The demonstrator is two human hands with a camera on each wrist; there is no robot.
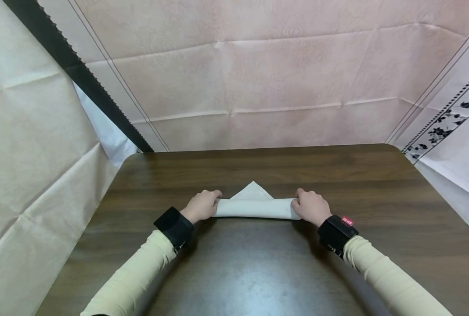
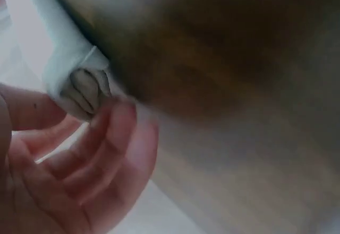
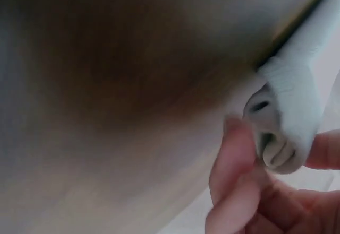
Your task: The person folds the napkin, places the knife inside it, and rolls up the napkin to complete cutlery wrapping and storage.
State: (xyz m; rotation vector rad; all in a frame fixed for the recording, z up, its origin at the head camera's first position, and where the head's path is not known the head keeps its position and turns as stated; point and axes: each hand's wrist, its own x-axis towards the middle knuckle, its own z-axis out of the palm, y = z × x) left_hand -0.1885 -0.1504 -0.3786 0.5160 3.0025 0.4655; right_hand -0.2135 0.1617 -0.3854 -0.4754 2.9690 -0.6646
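A white cloth lies on the table as a sideways roll, with one flat triangular corner pointing to the far side. My left hand grips the roll's left end, and my right hand grips its right end. In the left wrist view the thumb is on one side of the roll and the curled fingers are on the other. The right wrist view shows folded layers inside the roll's end, between thumb and fingers.
The brown wooden table has rounded far corners. Behind it hangs a creased pinkish sheet, with a pale sheet on the left side. Each wrist wears a black band.
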